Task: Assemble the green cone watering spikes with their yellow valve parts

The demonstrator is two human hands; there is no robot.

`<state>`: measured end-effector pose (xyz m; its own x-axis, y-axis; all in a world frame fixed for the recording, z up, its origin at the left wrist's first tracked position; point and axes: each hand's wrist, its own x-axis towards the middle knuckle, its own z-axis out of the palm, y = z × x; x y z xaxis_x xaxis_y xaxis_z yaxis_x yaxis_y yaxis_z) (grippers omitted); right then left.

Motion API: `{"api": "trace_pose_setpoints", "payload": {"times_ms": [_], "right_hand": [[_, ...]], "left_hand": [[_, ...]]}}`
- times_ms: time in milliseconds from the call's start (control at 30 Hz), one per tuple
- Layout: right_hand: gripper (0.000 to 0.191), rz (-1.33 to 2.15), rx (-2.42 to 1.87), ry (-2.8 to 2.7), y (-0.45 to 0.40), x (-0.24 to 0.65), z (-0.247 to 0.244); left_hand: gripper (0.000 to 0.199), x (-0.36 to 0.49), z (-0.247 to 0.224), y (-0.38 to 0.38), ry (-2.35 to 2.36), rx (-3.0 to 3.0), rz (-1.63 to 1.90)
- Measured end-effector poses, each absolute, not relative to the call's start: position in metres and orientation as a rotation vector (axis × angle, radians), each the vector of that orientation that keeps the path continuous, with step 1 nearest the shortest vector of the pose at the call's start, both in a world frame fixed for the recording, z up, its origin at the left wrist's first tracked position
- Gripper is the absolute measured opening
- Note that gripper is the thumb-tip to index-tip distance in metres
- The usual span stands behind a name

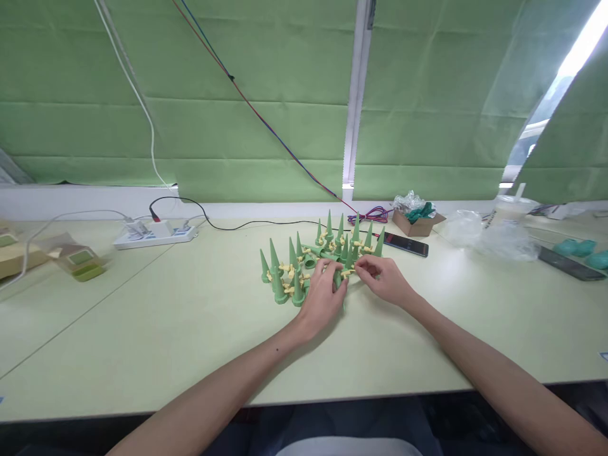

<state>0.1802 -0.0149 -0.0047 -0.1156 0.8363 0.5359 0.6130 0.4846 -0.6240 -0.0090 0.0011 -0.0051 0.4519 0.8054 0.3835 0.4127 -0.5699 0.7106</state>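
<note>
Many green pointed cones (pixel 280 288) stand in a cluster on the table, with small pale-yellow pieces (pixel 288 289) set around and between them. Some cones lie on their sides, among them a hollow one (pixel 310 260) whose open end shows. My left hand (pixel 323 294) is curled over a green cone (pixel 337 277) at the front of the cluster, and its fingers hide most of that cone. Just to the right, my right hand (pixel 384 278) pinches at a small yellow piece (pixel 348 273) beside the same cone. The fingertips partly cover it.
Behind the cluster on the right lies a black phone (pixel 405 244), near a small cardboard box (pixel 418 223) holding plastic and green items. A lidded cup (pixel 510 212) in a plastic bag stands farther right. A white power strip (pixel 156 235) with cables is at the left.
</note>
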Motion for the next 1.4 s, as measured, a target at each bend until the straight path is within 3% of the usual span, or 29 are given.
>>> {"api": "trace_pose_setpoints", "payload": {"times_ms": [467, 867, 1200, 1400], "right_hand": [[0.014, 0.337, -1.209, -1.830, -0.012, 0.182, -0.009], [0.021, 0.528, -1.199, -1.807, -0.017, 0.175, -0.004], [0.022, 0.543, -1.231, -1.812, -0.015, 0.173, -0.006], [0.036, 0.391, -1.337, -1.869, -0.015, 0.171, -0.005]], "left_hand": [[0.017, -0.009, -0.008, 0.002, 0.973, 2.155, 1.048], [0.033, -0.007, -0.007, 0.000, 1.031, 2.104, 1.057], [0.032, -0.009, -0.008, 0.000, 0.996, 2.141, 1.039], [0.030, -0.008, -0.011, 0.000, 0.963, 2.206, 1.054]]}}
